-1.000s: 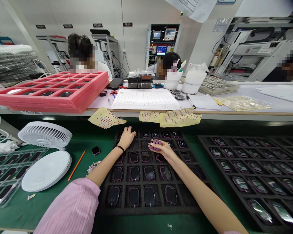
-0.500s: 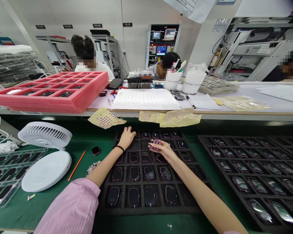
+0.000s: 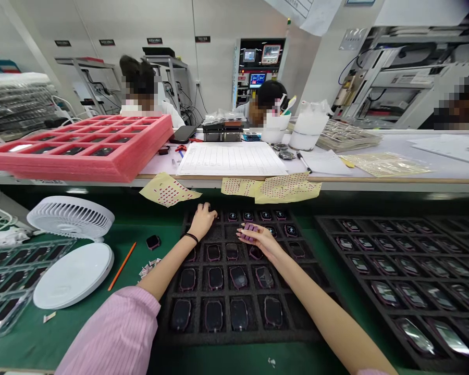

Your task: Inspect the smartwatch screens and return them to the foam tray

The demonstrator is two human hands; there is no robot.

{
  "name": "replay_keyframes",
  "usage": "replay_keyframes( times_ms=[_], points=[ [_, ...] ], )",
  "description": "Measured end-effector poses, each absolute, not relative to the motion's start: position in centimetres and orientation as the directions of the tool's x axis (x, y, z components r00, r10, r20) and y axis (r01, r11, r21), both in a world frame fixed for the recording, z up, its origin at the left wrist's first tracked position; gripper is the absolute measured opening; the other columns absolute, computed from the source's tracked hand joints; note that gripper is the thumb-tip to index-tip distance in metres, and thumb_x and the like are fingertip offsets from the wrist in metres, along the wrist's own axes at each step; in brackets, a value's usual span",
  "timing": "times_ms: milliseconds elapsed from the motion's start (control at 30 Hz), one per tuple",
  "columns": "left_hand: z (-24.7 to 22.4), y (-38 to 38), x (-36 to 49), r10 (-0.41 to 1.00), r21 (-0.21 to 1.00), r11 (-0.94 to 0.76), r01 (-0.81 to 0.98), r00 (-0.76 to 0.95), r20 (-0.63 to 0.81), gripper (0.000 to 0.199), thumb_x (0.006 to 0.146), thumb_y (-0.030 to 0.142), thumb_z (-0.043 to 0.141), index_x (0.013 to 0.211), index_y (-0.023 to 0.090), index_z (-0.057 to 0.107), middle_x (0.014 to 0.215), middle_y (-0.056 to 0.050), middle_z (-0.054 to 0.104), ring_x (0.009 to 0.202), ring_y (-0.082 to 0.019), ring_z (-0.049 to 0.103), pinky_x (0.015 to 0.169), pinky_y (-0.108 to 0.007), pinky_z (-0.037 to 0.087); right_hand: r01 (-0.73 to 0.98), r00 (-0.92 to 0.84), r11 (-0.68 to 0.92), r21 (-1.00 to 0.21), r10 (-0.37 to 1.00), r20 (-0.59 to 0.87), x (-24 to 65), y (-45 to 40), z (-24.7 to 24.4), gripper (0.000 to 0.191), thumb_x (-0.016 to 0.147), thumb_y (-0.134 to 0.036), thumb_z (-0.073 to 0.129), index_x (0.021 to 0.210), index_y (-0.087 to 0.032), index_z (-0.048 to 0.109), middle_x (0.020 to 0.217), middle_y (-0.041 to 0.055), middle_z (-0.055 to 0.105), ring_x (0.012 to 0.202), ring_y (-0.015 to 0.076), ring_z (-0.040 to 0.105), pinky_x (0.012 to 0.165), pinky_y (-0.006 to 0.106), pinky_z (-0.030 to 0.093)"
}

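My left hand (image 3: 202, 221) reaches to the far left corner of a black foam tray (image 3: 226, 291), its fingers curled down into a back-row compartment. What they grip is hidden. Held above the tray's second row, my right hand (image 3: 262, 237) is closed around several small purple watch cases (image 3: 249, 231), stacked side by side. Smartwatches with dark screens, such as one watch (image 3: 214, 278), lie in the nearer compartments. In the back rows some watches have lit screens, among them one watch (image 3: 291, 230) right of my right hand.
Another black foam tray (image 3: 375, 308) of watches lies on the right. On the left are a white fan (image 3: 72, 275), an orange stick (image 3: 122, 266), a loose watch (image 3: 153, 241) and clear trays (image 3: 11, 291). A pink foam tray (image 3: 135, 161) sits on the shelf; co-workers sit beyond.
Both hands keep almost the same place and grip. The view has shifted very slightly, and the co-worker at the back left has moved their head a little right.
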State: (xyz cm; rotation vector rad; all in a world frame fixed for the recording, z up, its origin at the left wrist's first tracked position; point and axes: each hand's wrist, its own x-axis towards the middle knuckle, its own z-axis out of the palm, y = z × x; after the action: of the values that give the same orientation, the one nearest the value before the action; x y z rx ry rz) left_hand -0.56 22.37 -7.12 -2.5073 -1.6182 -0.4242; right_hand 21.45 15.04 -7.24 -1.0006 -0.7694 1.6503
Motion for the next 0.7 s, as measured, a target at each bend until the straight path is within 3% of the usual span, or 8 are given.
replay_keyframes(
  times_ms=[433,700],
  points=[
    [-6.7,22.1,-0.8,0.843,0.131,-0.478,0.869,0.411,0.348,0.021,0.088,0.015,0.047,0.085,0.019,0.068,0.107,-0.012,0.047,0.098,-0.027,0.042,0.086,-0.042,0.044,-0.426,-0.163,-0.284,-0.859,0.958,-0.236,21.6,15.3,-7.9,0.042,0.049,-0.022,0.089,0.086,-0.014,0.071,0.08,0.006,0.074,0.081,0.0236,0.072,0.085,0.04,0.057],
    [-6.5,17.9,-4.8,0.856,0.27,-0.439,0.857,0.309,0.414,0.026,0.09,0.012,0.037,0.1,0.017,0.061,0.107,-0.01,0.048,0.098,-0.023,0.047,0.093,-0.043,0.044,-0.407,-0.222,-0.3,-0.863,0.949,-0.225,21.8,15.3,-7.9,0.038,0.055,-0.02,0.087,0.088,-0.013,0.07,0.085,0.0083,0.074,0.084,0.025,0.072,0.088,0.043,0.056]
  ],
)
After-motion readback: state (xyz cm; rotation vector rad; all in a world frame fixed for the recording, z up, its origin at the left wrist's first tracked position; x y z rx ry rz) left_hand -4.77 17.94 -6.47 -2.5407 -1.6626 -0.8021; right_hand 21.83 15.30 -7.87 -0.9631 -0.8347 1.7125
